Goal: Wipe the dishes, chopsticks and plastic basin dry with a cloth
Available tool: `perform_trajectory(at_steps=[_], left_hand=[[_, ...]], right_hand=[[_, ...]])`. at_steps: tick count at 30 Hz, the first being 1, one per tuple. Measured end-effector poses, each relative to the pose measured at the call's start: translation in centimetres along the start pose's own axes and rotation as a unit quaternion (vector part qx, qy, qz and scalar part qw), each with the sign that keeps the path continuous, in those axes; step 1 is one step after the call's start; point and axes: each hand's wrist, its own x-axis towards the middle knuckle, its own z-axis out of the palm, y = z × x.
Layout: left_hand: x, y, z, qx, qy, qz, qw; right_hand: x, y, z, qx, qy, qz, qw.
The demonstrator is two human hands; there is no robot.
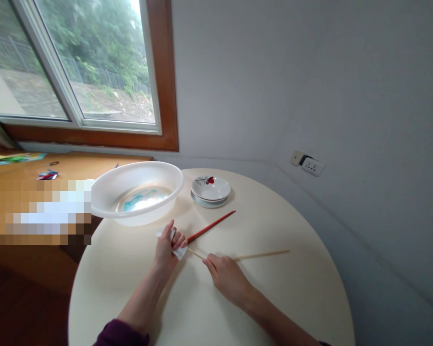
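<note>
My left hand (169, 246) is closed around a crumpled white tissue (181, 253), whose edges stick out on both sides of the fist. My right hand (226, 276) pinches a pale wooden chopstick (195, 253), and its far end runs to the tissue. Beyond the right knuckles, another pale length of chopstick (263, 254) points right at a different angle; my hand hides where it begins. Red chopsticks (212, 226) lie close together on the table, their near end beside my left fingers.
A large translucent plastic basin (147, 216) stands at the round table's (292, 302) back left. Right of it are stacked white dishes (216, 192), the top one with a red flower. A wooden desk (79, 166) adjoins on the left. Wall sockets (313, 166) are at the right.
</note>
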Motion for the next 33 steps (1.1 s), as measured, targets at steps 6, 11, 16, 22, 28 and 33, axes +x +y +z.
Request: perform_trajectory(at_steps=[6, 11, 16, 22, 28, 33], left_hand=[[-0.12, 0.72, -0.39, -0.024, -0.033, -0.049, 0.998], [0.06, 0.67, -0.62, -0.029, -0.036, -0.054, 0.997], [0.09, 0.44, -0.85, -0.034, -0.042, -0.038, 0.998], [0.10, 0.23, -0.47, -0.037, -0.032, -0.019, 0.999], [0.03, 0.20, -0.17, -0.031, -0.022, -0.022, 0.999], [-0.06, 0.01, 0.03, -0.015, -0.005, -0.009, 1.000]], right_hand=[[-0.10, -0.14, -0.29, -0.006, -0.014, 0.007, 1.000], [-0.05, 0.02, -0.19, -0.005, -0.011, 0.002, 1.000], [-0.05, 0.15, -0.11, 0.001, -0.010, 0.004, 1.000], [-0.18, 0.09, -0.30, 0.006, -0.009, 0.010, 1.000], [-0.12, 0.08, -0.45, 0.017, -0.005, 0.010, 1.000], [-0.10, 0.21, -0.55, 0.024, 0.002, 0.020, 0.999]])
